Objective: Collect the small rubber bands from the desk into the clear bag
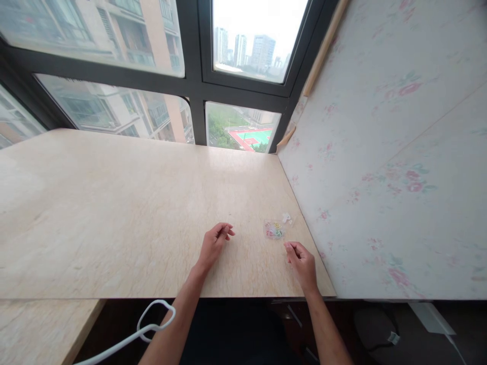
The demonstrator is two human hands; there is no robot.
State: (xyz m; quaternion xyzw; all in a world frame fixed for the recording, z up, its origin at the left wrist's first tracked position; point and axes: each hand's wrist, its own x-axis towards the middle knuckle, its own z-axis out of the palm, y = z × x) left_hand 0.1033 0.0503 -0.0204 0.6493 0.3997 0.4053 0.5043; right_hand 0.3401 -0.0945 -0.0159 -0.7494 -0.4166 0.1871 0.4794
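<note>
On the marble-patterned sill rests a small clear box with little coloured pieces in it: pink, yellow and green, too small to name. White pieces lie just beyond its right corner. My left hand is to the left of the box, over the sill, its fingers curled and thumb against the index finger. Close to the box's lower right corner is my right hand, fingers closed in a pinch. Whatever either hand holds, if anything, is hidden or too small to make out.
The cream marble-patterned sill runs to dark-framed windows. A flower-patterned wall bounds it on the right. A white looped tube or cable comes up by my left forearm, below the sill's front edge.
</note>
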